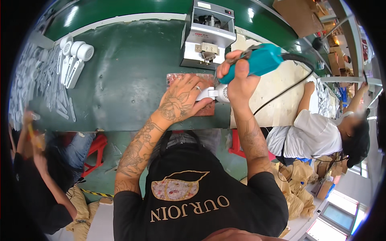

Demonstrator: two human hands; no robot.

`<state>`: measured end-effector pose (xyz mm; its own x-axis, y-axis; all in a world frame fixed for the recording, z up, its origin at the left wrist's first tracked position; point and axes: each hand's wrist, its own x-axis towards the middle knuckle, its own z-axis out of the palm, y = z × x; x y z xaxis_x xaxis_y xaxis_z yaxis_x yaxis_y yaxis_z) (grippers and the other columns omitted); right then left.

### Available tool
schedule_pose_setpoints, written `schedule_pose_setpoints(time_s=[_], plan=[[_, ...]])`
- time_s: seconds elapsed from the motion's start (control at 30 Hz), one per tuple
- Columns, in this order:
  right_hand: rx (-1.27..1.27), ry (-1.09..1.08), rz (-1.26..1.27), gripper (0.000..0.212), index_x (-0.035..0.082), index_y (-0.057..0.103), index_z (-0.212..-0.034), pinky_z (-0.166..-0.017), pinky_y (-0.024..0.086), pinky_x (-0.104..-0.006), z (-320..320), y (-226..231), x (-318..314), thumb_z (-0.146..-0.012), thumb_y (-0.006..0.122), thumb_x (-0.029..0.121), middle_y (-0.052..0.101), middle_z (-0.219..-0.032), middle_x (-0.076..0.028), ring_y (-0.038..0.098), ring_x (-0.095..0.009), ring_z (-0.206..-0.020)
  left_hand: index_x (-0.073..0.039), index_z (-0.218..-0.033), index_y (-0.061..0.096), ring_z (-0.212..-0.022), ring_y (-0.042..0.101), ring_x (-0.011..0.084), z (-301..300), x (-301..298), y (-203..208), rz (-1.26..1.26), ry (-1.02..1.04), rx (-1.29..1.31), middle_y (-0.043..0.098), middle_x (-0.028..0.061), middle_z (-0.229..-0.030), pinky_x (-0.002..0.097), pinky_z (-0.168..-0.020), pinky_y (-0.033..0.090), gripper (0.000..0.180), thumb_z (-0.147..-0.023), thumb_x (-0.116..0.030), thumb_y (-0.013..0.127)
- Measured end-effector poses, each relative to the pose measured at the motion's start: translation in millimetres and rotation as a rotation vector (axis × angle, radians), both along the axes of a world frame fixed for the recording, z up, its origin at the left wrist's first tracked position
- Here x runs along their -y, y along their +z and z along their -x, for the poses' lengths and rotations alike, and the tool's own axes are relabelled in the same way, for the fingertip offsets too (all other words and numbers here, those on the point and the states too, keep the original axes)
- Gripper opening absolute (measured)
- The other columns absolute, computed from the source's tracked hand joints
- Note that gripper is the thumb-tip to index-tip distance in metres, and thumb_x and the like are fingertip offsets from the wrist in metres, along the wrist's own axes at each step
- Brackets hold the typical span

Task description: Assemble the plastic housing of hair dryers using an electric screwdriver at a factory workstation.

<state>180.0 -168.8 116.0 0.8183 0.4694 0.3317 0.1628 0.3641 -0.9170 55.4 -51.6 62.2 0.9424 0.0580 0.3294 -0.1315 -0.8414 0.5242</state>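
My right hand (242,78) is wrapped round a teal corded power screwdriver (257,62), tilted with its cable running off to the right. The tool's lower end is by a white handheld fan (221,93) with a round grilled head; the exact contact is hidden by my hand. My left hand (181,94) lies over the fan's white handle (206,94), pressing it down on a reddish worn mat (208,110). Most of the handle is hidden under my fingers.
A grey metal machine (209,34) stands behind my hands. Several finished-looking white fans (76,58) lie at the left, beside heaps of grey-white parts (34,80). One co-worker (42,176) sits at the left, another (317,132) at the right. A black cable (285,89) crosses the pale board.
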Motion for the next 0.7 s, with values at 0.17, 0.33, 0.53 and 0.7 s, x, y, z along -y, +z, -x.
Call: schedule_pose_setpoints(time_s=[0.17, 0.33, 0.53, 0.7], plan=[[0.167, -0.003, -0.147, 0.039, -0.002, 0.057, -0.107, -0.061, 0.050, -0.0311, -22.5, 2.9, -38.9, -0.099, 0.067, 0.036, 0.060, -0.075, -0.007, 0.060, -0.017, -0.066, -0.009, -0.119, 0.065, -0.113, 0.055, 0.0311, 3.0, 0.8, -0.9, 0.013, 0.013, 0.036, 0.061, 0.0118, -0.115, 0.0440, -0.099, 0.044, 0.042, -0.094, -0.043, 0.062], [0.269, -0.001, -0.102, 0.037, 0.000, 0.054, -0.102, -0.063, 0.051, -0.0333, -36.1, -12.0, -48.5, -0.102, 0.063, 0.035, 0.058, -0.074, -0.008, 0.059, -0.018, -0.066, -0.009, -0.119, 0.066, -0.115, 0.055, 0.0319, 2.0, 1.0, 0.5, 0.025, -0.015, -0.001, 0.061, 0.0121, -0.115, 0.0446, -0.099, 0.043, 0.037, -0.096, -0.038, 0.059], [0.212, 0.051, -0.028, 0.036, -0.001, 0.054, -0.099, -0.060, 0.049, -0.0326, -28.1, -1.3, -43.7, -0.102, 0.062, 0.034, 0.055, -0.073, -0.007, 0.056, -0.018, -0.064, -0.009, -0.118, 0.067, -0.115, 0.055, 0.0308, 3.0, 0.7, -1.6, -0.009, 0.006, 0.059, 0.061, 0.0114, -0.114, 0.0432, -0.099, 0.044, 0.036, -0.094, -0.034, 0.060], [0.036, 0.000, -0.086, 0.059, -0.001, 0.056, -0.103, -0.055, 0.046, -0.0341, 1.3, 10.9, -0.8, -0.091, 0.071, 0.055, 0.052, -0.068, -0.006, 0.052, -0.017, -0.059, -0.009, -0.119, 0.067, -0.114, 0.055, 0.0297, 1.9, -0.3, -1.4, 0.013, -0.008, 0.023, 0.061, 0.0109, -0.114, 0.0422, -0.099, 0.044, 0.036, -0.094, -0.034, 0.060]])
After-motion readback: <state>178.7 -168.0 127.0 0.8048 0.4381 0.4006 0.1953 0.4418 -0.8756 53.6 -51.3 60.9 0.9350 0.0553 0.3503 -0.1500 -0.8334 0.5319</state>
